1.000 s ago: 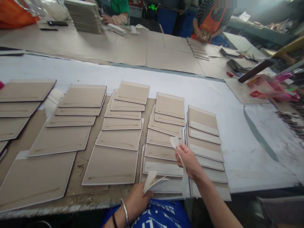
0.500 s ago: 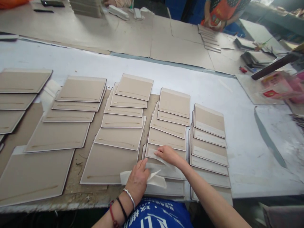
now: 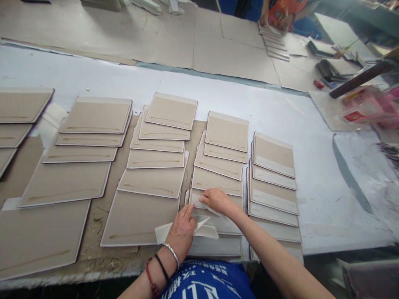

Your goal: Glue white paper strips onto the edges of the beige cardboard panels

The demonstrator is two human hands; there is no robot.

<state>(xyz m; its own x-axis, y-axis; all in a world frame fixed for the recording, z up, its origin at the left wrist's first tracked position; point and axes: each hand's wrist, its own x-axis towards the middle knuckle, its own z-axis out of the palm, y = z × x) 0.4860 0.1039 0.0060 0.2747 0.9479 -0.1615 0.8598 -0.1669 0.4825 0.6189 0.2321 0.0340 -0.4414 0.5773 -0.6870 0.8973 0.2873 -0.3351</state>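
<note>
My right hand (image 3: 215, 200) pinches a thin white strip (image 3: 197, 203) lying along the lower part of a grey-brown board in the fourth column. Beside it, my left hand (image 3: 181, 228) has its fingertips at that board's left edge. Loose white paper strips (image 3: 207, 232) stick out on both sides of the left hand, held under its palm and fingers. Just above the hands lies a board (image 3: 218, 181) with a brown glue line near its lower edge. White strips run along the lower edges of the boards (image 3: 274, 189) in the rightmost column.
More overlapping boards (image 3: 146, 216) with brown lines lie in columns to the left. Behind the white table (image 3: 264, 99) is a second, paper-covered table (image 3: 224, 54). A co-worker's hands (image 3: 286, 21) are at a stack of boards there. A pink package (image 3: 358, 104) lies at right.
The view has shifted slightly, and the left columns appear farther left. My right hand has moved a little left along the strip. My left hand stays by the board's edge with its strips.
</note>
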